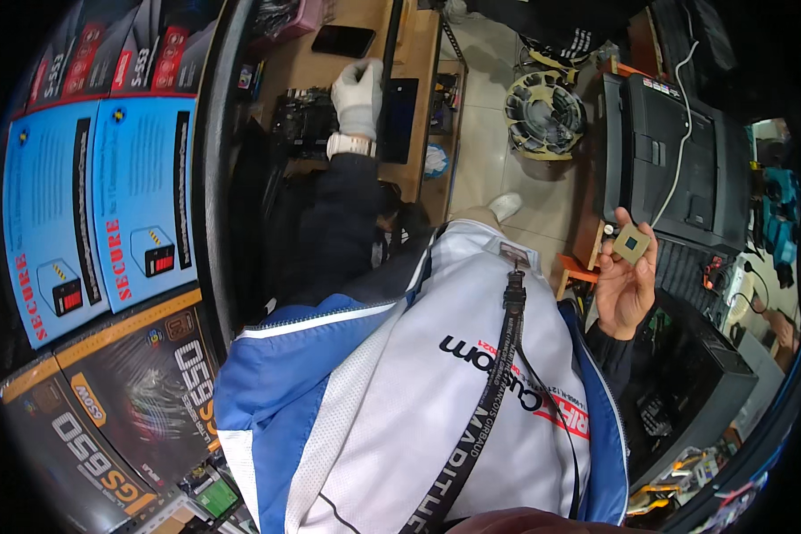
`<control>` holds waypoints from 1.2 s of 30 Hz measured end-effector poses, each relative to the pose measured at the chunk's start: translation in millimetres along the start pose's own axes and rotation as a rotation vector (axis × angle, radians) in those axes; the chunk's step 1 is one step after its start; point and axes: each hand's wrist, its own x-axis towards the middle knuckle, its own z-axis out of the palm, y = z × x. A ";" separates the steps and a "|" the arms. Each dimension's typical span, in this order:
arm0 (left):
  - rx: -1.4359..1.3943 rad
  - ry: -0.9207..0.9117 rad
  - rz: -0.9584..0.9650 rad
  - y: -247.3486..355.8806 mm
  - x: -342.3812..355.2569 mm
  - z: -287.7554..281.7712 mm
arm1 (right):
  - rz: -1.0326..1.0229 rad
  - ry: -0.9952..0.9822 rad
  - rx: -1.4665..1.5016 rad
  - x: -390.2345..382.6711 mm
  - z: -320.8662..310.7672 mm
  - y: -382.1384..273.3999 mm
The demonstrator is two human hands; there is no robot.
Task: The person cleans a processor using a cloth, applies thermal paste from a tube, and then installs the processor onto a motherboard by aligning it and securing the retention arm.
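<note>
Blue-white jacket below blue boxes, chip in right-hand fingers.

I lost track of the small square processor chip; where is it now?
In the head view, the processor chip is at the right, pinched in the bare right hand's fingertips, in front of the black computer case.

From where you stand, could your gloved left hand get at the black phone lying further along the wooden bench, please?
Probably yes. The left hand rests on the wooden bench beside the motherboard, and the phone lies just beyond it with nothing between them. The right hand is holding a processor chip.
</note>
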 end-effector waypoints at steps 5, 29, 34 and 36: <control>0.138 -0.124 -0.005 -14.1 -24.5 17.4 | -0.094 0.323 -0.159 -7.1 -1.4 -14.4; 0.877 -0.061 -0.379 -65.6 46.2 -19.9 | -0.141 0.313 -0.372 -43.7 -58.0 -54.0; 0.735 0.151 -0.133 -38.5 -6.4 -10.8 | -0.109 0.294 -0.362 -24.2 -35.2 -51.6; 0.570 0.183 -0.040 -15.8 -47.2 -4.0 | -0.100 0.242 -0.337 -18.4 -34.5 -47.3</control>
